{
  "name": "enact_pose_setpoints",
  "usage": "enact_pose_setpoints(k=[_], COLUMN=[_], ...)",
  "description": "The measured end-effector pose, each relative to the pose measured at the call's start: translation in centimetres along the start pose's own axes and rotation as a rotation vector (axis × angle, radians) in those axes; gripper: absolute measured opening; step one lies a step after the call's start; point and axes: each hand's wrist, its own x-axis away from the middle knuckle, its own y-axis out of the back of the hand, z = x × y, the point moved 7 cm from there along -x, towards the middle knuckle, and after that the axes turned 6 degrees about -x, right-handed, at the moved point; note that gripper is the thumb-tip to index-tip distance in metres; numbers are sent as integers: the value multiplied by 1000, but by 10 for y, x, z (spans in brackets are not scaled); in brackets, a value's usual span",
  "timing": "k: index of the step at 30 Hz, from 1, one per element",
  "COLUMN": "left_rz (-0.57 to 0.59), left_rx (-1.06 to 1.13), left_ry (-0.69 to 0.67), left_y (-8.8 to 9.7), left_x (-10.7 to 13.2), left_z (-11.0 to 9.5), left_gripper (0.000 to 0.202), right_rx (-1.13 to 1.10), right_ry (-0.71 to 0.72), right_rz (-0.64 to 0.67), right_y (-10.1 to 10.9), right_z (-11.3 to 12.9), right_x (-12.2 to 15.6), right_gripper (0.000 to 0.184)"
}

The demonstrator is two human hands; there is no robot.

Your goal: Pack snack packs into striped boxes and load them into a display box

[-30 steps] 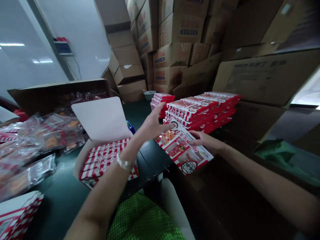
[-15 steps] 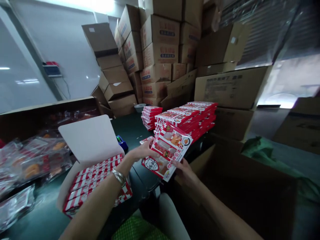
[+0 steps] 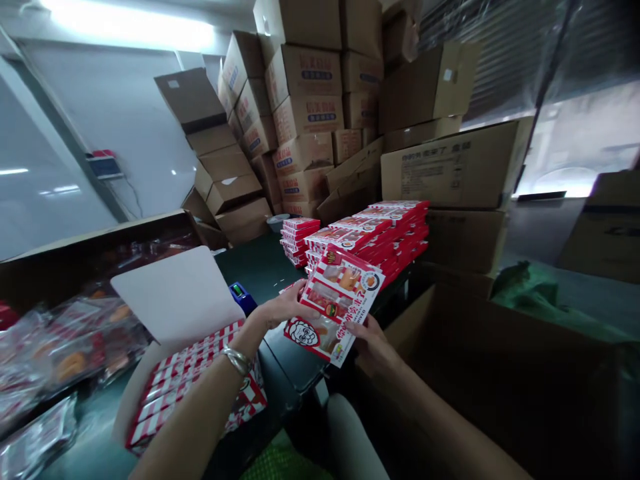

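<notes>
Between my hands is a flat red-and-white snack box (image 3: 333,303) with clear windows and printed lettering, tilted with its front toward me. My left hand (image 3: 285,305) grips its left edge, the thumb lying over the front. On the lower right edge, my right hand (image 3: 370,340) is closed with its thumb on the face. Just behind stand piled flat boxes (image 3: 370,230) of the same kind and a smaller stack (image 3: 299,240). Left of my left forearm, an open white-lidded display box (image 3: 177,293) holds a row of striped red-and-white packs (image 3: 185,373).
Clear bags of small food-like pieces (image 3: 70,353) fill a carton at left. A blue device (image 3: 243,297) sits on the dark green table (image 3: 250,257). An open carton (image 3: 480,373) stands at lower right, near green plastic (image 3: 535,293). Stacked cartons (image 3: 310,113) rise behind.
The camera view has shifted slightly. Both hands keep hold of the snack box, which stays at nearly the same place and tilt.
</notes>
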Motion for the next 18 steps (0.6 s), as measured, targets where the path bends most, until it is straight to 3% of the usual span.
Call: enact_pose_setpoints(k=[3, 7, 9, 12, 15, 18], left_rz=[-58, -300, -345, -268, -304, -377], left_rx=[68, 196, 266, 376, 385, 341], left_ry=[-154, -239, -161, -4, 103, 185], left_y=[-11, -26, -33, -38, -21, -2], left_x=[13, 32, 39, 41, 38, 32], left_z=[-2, 18, 35, 52, 58, 58], left_gripper=[78, 82, 78, 61, 56, 66], right_rx=[2, -1, -3, -9, -49, -74], right_ry=[-19, -95, -102, -135, -172, -144], right_rz=[9, -51, -138, -211, -272, -298], right_y=[-1, 5, 12, 18, 16, 6], right_z=[7, 5, -1, -16, -33, -44], right_x=[4, 11, 17, 29, 41, 46], right_gripper=[58, 58, 55, 50, 56, 61])
